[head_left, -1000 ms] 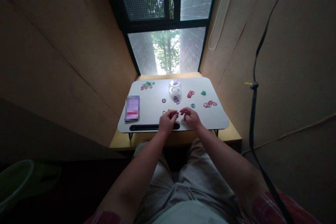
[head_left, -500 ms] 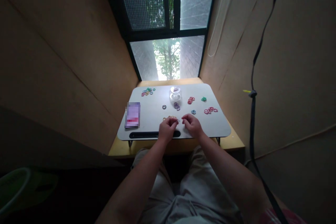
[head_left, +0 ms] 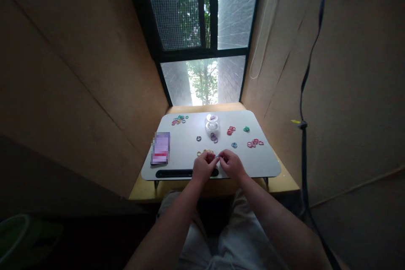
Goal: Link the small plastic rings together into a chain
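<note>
Small ring (head_left: 217,156), apparently pinched between the nearly closed fingers (head_left: 214,162) of your left hand (head_left: 203,167) and right hand (head_left: 232,164), could spring away if either grip slips.

A dark-framed window (head_left: 204,55) is flanked by brown walls (head_left: 79,50). Beside it, a pale cord (head_left: 254,78) is looped; farther right, a black strap (head_left: 304,156) is hung. A blurred purple rectangle (head_left: 160,147) is laid on the counter (head_left: 180,143); a green tub (head_left: 44,230) is shadowed at lower left.

Left hand (head_left: 204,166) and right hand (head_left: 232,164) at a small band (head_left: 217,156), white table (head_left: 183,145), coloured rings (head_left: 255,141), clear jar (head_left: 212,126), window (head_left: 204,81)
</note>
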The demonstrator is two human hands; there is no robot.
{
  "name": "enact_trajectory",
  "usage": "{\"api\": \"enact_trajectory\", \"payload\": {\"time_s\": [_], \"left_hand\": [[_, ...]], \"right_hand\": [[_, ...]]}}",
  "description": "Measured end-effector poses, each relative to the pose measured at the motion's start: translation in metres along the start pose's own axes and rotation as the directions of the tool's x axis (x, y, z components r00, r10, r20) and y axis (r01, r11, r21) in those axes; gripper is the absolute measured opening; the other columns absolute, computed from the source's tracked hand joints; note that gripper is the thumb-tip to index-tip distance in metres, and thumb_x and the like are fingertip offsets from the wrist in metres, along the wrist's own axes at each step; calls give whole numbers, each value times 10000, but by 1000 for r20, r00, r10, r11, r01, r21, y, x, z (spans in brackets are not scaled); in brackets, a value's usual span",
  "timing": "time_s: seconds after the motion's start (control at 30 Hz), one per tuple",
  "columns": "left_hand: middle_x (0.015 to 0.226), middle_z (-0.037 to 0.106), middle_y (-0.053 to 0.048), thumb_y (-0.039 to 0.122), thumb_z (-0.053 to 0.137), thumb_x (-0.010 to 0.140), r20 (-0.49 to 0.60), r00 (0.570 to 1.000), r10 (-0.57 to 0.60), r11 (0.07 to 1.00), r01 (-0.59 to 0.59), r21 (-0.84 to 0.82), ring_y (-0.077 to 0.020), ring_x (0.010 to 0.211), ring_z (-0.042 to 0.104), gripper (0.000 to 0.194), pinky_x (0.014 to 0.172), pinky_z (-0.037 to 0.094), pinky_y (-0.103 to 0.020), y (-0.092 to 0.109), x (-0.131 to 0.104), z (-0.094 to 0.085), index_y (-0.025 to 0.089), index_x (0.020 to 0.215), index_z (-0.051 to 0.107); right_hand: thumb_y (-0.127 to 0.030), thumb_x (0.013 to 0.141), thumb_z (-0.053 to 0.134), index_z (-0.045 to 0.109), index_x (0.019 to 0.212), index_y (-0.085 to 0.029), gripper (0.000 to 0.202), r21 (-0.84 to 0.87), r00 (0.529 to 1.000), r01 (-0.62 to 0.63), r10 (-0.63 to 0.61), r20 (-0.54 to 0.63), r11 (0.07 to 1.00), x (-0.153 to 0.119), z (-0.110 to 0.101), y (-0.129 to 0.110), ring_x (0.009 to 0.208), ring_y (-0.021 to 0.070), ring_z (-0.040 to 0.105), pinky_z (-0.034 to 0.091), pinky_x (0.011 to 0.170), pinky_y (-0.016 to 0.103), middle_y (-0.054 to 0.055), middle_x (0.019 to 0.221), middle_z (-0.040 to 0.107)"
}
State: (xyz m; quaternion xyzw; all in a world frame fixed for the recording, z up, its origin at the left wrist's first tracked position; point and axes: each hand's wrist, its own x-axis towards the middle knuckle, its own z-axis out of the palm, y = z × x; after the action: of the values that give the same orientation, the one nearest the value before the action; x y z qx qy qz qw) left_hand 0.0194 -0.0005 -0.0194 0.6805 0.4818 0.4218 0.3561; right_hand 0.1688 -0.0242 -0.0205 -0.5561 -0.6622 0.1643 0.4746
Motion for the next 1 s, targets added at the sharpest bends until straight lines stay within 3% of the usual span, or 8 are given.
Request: {"api": "enact_trajectory", "payload": {"time_s": [0.2,0.4,0.77,1.0], "left_hand": [[770,701,-14,341,605,834,41,998,54,996,-57,70,-141,688,638,160,656,474,-247,1,-3,-1,208,876,683],[714,672,-1,332,598,827,13,1000,28,988,-30,152,-129,650,606,150,635,441,-238,6,-4,-2,195,825,660],[712,658,5,309,586,822,-12,1000,17,988,-15,152,-125,651,597,122,644,427,-236,5,-3,-1,194,812,627],[671,629,17,284,586,809,-13,998,54,983,-50,179,-119,617,574,98,617,406,-233,8,-5,0,194,772,602]], "right_hand": [[-232,776,554,580,735,-187,66,11,999,-45,46,-27,999,0,2,0,526,111,483,384,524,224,-20,630,553],[-245,781,560,616,765,-184,84,31,998,-65,65,5,997,0,2,1,511,110,484,378,513,221,-21,603,571],[-231,768,551,616,829,-180,103,58,998,-63,62,25,996,-1,-1,-1,504,107,487,386,513,219,-24,614,577],[-222,762,545,577,760,-193,43,14,998,-60,60,7,998,0,2,0,527,111,486,384,535,225,-20,645,580]]}}
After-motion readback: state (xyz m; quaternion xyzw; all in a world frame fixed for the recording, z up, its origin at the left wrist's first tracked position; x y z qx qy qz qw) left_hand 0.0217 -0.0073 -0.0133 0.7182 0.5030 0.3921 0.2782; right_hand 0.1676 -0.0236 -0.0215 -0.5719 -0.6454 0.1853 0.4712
